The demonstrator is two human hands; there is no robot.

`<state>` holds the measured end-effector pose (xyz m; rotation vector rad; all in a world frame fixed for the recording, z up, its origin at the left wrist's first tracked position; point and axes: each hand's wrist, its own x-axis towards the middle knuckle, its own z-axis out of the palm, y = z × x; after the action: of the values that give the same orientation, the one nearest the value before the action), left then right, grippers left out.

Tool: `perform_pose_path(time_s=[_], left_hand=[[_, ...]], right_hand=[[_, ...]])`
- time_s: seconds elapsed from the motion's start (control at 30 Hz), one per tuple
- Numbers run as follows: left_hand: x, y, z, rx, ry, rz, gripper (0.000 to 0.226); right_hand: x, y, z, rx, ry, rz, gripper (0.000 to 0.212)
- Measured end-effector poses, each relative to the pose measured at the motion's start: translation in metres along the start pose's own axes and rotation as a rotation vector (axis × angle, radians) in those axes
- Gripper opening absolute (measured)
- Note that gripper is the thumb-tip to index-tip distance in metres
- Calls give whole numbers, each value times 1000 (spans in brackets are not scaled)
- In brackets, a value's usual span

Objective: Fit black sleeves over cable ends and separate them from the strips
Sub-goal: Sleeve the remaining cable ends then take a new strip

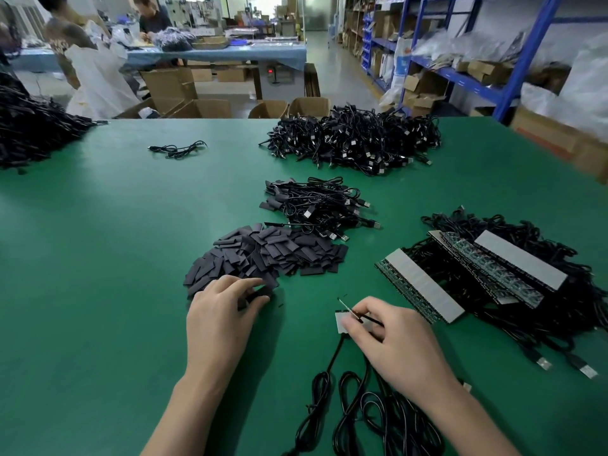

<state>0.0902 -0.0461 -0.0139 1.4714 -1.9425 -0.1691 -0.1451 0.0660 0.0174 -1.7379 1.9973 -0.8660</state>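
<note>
Both hands were extended over the green table, palms down, forearms reaching in from the near edge. Beyond the right hand, far back, a large heap of black cables was spread; closer, ahead of and between the hands, a smaller bundle of cables with USB plugs was laid. To the right of the right hand, a tangle of cables joined to long grey-backed strips was piled, the nearest strip just beside the knuckles. Directly ahead of the left hand, touching its fingertips, a mound of flat black sleeves was heaped. Under and behind the right wrist, a coiled black cable was looped toward the near edge.

The left hand was arched at the mound's near edge, fingers curled down and thumb brought in, so that one black sleeve was pinched at the fingertips. The right hand was angled toward the left, thumb and forefinger closed on a small grey board piece at the cable's end; a thin wire end was seen projecting up and left from the grip. The two hands were held apart, sleeve and cable end not touching.
</note>
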Motion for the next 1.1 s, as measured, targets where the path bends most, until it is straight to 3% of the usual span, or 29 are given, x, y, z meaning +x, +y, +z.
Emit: perform_pose_path(time_s=[0.13,0.4,0.57,0.73,0.87,1.1], left_hand=[[1,-3,-3,15,-14,-54,28],[0,2,-3,-20,0,28,27],[-6,19,-1,-320,-15,112,26],[-20,47,4,-612,-153,231,24],[-25,56,11,-679,-248,269,21],[-28,57,10,-731,-334,254,26]], right_hand=[[-1,2,2,20,19,-16,29],[-6,4,2,102,-3,19,16],[-7,-1,-4,279,-45,13,32],[-5,-1,-10,474,-158,57,49],[-2,6,-10,626,-200,94,24],[-2,6,-9,694,-260,130,16]])
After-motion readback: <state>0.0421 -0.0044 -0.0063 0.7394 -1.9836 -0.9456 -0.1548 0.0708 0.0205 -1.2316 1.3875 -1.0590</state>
